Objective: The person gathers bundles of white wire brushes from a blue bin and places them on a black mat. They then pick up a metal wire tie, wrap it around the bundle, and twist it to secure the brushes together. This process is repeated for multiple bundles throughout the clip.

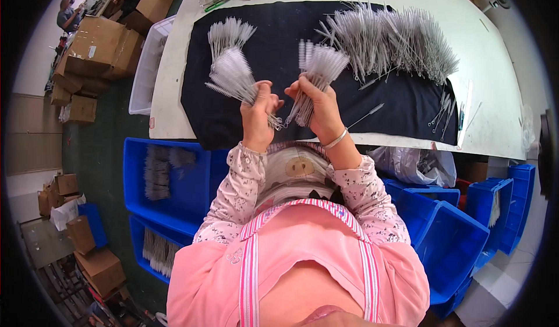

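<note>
A bundle of straw brushes (233, 73), white bristles up and wire loops down, is gripped in my left hand (259, 112). My right hand (323, 107) is closed round a second bundle of straw brushes (322, 65), held upright beside the first. Both bundles are above the near part of a black cloth (279, 30). Just beyond the left bundle lies a smaller pile of brushes (228, 36). A large heap of brushes (396, 41) covers the cloth's far right. One loose brush (368, 114) rests right of my right hand.
Several brushes (444, 114) lie at the cloth's right edge. Green-handled pliers (218, 3) are at the back of the white table (495, 111). Blue bins (198, 181) with brushes stand at left, more blue bins (448, 234) at right. Cardboard boxes (99, 47) and a person (69, 13) are far left.
</note>
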`<control>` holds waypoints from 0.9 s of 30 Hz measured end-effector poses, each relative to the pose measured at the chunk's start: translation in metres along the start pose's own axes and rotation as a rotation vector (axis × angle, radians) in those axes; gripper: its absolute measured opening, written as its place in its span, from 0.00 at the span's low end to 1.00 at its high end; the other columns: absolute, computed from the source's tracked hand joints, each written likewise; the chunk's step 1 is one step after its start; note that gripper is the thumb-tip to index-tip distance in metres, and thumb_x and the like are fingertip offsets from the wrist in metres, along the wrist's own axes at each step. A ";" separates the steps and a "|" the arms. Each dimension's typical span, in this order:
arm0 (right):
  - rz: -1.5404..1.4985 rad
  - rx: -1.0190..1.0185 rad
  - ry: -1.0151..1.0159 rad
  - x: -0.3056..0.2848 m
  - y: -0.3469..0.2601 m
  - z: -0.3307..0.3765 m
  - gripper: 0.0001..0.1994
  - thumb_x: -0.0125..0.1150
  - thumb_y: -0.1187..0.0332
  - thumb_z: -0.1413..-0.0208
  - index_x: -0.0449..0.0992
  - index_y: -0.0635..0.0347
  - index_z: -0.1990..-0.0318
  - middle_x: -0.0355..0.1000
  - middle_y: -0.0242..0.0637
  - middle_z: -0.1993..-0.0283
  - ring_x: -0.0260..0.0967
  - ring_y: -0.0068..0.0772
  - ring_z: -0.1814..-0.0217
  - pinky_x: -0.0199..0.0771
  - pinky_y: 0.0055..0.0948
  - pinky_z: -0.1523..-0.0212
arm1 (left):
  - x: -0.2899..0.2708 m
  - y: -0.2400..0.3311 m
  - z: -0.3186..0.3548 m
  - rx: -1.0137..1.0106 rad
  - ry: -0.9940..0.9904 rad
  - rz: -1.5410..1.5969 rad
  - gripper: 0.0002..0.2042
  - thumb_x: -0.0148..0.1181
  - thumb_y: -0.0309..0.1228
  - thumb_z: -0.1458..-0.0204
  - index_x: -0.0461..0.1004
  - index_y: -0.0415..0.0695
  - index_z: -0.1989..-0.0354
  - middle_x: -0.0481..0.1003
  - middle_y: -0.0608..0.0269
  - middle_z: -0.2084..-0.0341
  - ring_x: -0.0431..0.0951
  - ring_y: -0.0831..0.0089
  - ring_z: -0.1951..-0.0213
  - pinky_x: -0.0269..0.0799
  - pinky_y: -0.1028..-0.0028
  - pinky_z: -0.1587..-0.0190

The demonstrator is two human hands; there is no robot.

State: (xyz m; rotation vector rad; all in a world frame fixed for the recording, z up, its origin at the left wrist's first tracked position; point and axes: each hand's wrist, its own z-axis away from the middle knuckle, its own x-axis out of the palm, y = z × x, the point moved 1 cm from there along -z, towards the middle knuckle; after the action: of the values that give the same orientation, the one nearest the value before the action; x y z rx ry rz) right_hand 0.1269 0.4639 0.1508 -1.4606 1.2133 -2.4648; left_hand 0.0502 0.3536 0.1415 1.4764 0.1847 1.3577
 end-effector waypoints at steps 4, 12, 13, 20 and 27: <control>0.118 -0.027 -0.108 0.001 0.004 0.000 0.05 0.58 0.71 0.44 0.72 0.64 0.64 0.73 0.36 0.69 0.73 0.27 0.69 0.74 0.23 0.72 | 0.027 0.009 0.022 -0.072 -0.156 -0.067 0.17 0.54 0.35 0.41 0.66 0.38 0.48 0.73 0.65 0.60 0.73 0.77 0.57 0.67 0.73 0.47; 0.750 -0.355 -0.133 -0.017 0.021 0.001 0.10 0.52 0.68 0.42 0.72 0.64 0.58 0.72 0.36 0.58 0.70 0.28 0.59 0.68 0.28 0.58 | 0.013 -0.011 0.034 -0.130 -0.306 -0.218 0.14 0.56 0.26 0.43 0.68 0.38 0.49 0.73 0.68 0.56 0.72 0.81 0.57 0.69 0.77 0.53; 0.917 -0.501 -0.134 -0.015 0.018 0.003 0.11 0.51 0.67 0.42 0.72 0.64 0.57 0.72 0.38 0.56 0.69 0.32 0.56 0.65 0.32 0.53 | 0.013 -0.008 0.035 -0.144 -0.328 -0.221 0.14 0.56 0.25 0.44 0.69 0.38 0.49 0.73 0.68 0.57 0.72 0.80 0.57 0.69 0.77 0.53; 1.346 -0.925 -0.213 -0.011 0.002 0.010 0.16 0.63 0.58 0.49 0.76 0.62 0.60 0.72 0.42 0.59 0.65 0.37 0.51 0.60 0.34 0.45 | 0.006 0.006 0.037 -0.216 -0.327 -0.230 0.17 0.60 0.21 0.49 0.69 0.39 0.50 0.73 0.66 0.58 0.74 0.76 0.57 0.71 0.76 0.54; 0.780 -0.606 -0.224 0.000 -0.025 0.007 0.37 0.70 0.64 0.55 0.59 0.70 0.39 0.68 0.43 0.44 0.63 0.31 0.41 0.62 0.31 0.42 | -0.001 0.003 0.042 -0.239 -0.354 -0.257 0.13 0.61 0.20 0.51 0.71 0.39 0.55 0.75 0.62 0.65 0.76 0.75 0.67 0.72 0.76 0.63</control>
State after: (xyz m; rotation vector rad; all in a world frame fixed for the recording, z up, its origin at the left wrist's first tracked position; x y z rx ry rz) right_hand 0.1409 0.4774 0.1682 -0.9825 2.0651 -1.4521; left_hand 0.0811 0.3275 0.1519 1.4099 -0.0163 0.8649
